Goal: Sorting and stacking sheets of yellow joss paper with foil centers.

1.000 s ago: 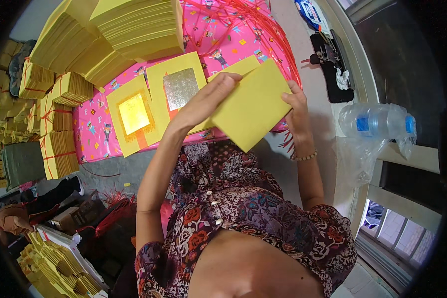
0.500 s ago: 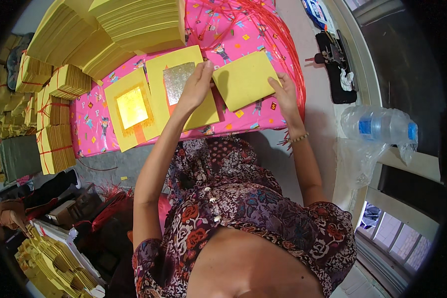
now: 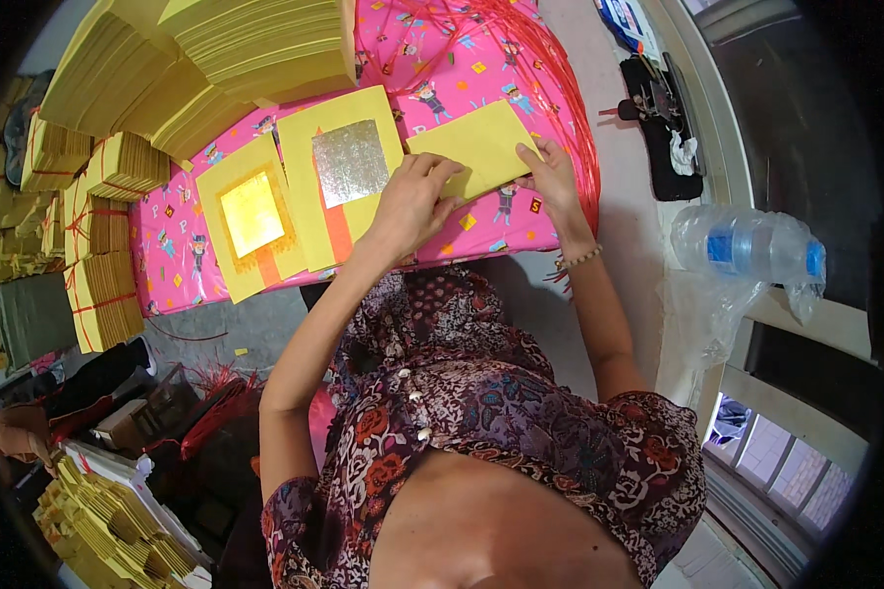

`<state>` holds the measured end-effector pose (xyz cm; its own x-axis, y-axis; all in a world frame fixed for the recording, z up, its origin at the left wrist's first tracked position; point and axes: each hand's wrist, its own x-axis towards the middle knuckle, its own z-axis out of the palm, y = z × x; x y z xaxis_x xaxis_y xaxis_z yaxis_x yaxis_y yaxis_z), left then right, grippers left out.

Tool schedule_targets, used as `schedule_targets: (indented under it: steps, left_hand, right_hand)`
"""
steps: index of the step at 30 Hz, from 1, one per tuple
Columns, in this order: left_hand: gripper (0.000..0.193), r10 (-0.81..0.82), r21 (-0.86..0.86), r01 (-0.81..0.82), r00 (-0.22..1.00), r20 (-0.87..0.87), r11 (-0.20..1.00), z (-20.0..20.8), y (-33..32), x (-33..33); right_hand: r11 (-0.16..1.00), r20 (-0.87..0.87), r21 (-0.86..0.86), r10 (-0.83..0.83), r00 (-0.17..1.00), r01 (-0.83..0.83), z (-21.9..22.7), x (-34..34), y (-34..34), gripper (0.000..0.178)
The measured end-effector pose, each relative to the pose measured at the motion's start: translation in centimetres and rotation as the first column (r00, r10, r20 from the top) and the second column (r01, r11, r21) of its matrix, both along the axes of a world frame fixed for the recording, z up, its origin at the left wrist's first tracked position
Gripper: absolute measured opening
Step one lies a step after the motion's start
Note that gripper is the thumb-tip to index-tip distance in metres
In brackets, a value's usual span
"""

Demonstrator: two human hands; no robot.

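A plain yellow sheet of paper (image 3: 479,137), which looks folded, lies tilted over the right part of the pink table. My right hand (image 3: 554,179) grips its right edge, thumb on top and fingers behind. At the lower left edge, my left hand (image 3: 417,204) has its fingers bent over the paper and its thumb below, pinching that edge. Just left of it is a yellow sheet with a silver square (image 3: 350,162) and an orange strip. Farther left lies a yellow sheet with a gold square (image 3: 252,214).
Tall stacks of yellow paper (image 3: 255,44) stand at the back left, beside bundles tied with red string (image 3: 128,165). Red plastic strands (image 3: 560,74) trail over the far right of the pink tablecloth (image 3: 172,270). A plastic bottle (image 3: 746,243) lies on the right ledge.
My left hand has moved down and right from the paper's upper left to its lower edge. The paper has tilted and its near edge has risen. My right hand keeps its hold.
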<state>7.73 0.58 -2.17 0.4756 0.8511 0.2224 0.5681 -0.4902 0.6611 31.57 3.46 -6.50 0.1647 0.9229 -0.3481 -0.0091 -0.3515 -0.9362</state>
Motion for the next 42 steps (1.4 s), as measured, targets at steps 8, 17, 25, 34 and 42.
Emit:
schedule_targets:
  steps: [8,17,25,34,42]
  left_hand:
    - [0.036,-0.007,0.083,0.018,0.990,-0.137,0.996,-1.2,-0.3,1.7]
    - [0.032,0.102,0.125,-0.071,0.959,-0.264,0.990,-3.2,-1.2,3.1]
    - [0.032,0.030,0.039,-0.030,1.000,0.007,0.999,-1.1,-1.4,0.7]
    - [0.033,0.137,-0.101,-0.137,0.991,-0.009,0.985,2.9,-4.5,-9.5]
    - [0.046,0.206,-0.065,-0.226,0.951,-0.228,0.972,2.1,-7.2,-11.2]
  right_hand:
    - [0.997,0.154,0.072,0.009,0.988,-0.020,-0.4,-0.1,0.4,0.033]
    - [0.888,0.896,0.294,-0.128,0.426,-0.352,0.4,-0.6,-0.1,0.033]
    - [0.781,0.841,0.469,-0.252,0.479,-0.412,3.5,-2.3,-0.2,0.031]
    - [0.538,0.758,0.443,0.203,0.620,-0.717,7.4,-8.4,-3.0,0.025]
    - [0.295,0.881,0.285,0.295,0.371,-0.912,5.5,-11.1,-4.4,0.029]
